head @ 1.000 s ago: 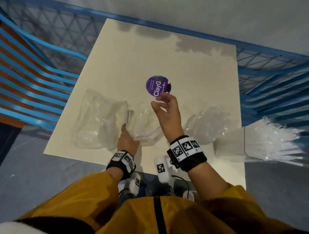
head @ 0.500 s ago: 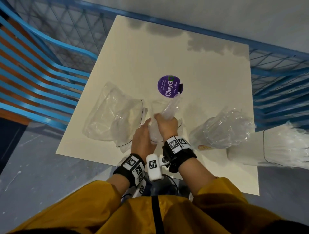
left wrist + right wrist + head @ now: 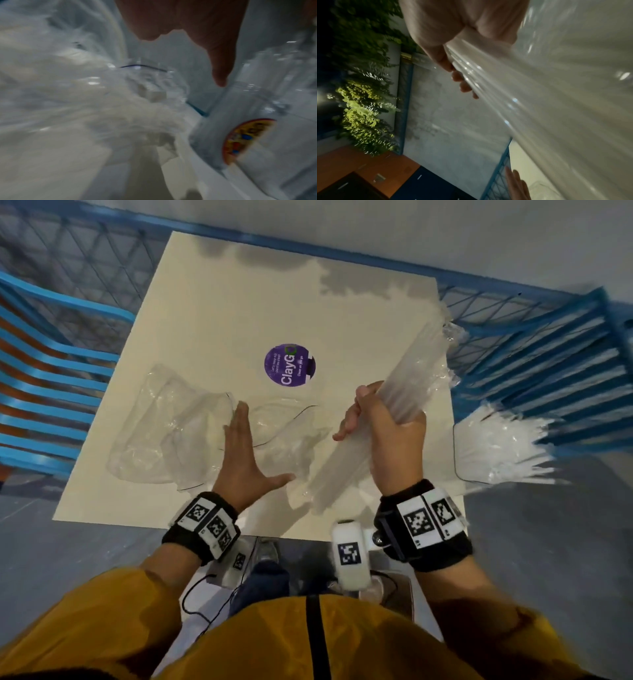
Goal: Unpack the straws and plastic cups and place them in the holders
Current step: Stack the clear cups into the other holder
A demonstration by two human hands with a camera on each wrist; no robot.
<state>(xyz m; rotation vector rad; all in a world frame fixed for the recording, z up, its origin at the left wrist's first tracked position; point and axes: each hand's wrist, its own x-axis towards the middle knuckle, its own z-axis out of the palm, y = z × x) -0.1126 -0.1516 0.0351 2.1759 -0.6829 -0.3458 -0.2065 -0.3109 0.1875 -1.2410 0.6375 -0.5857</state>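
My right hand [image 3: 380,419] grips a long bundle of clear straws [image 3: 414,371] still in thin plastic wrap, held slanted above the cream table [image 3: 239,302]. Its fingers [image 3: 460,81] curl round the straw bundle [image 3: 530,108] in the right wrist view. My left hand [image 3: 251,446] is open and flat, fingers straight, over crumpled clear bags [image 3: 164,422] and a clear container [image 3: 284,426] with a dark rim line. The left wrist view shows the left hand's finger [image 3: 221,67] and a wrapped sleeve of clear cups [image 3: 274,135] with a red and yellow label.
A purple round sticker [image 3: 289,365] marks the table's middle. A pack of white wrapped straws [image 3: 496,446] juts past the table's right edge. Blue slatted chairs [image 3: 51,392] stand left and right, and blue mesh [image 3: 85,268] runs behind the table.
Both hands were together on the bundle at the table's middle. My right hand has since raised the straws up and to the right, and my left hand has let go and spread flat.
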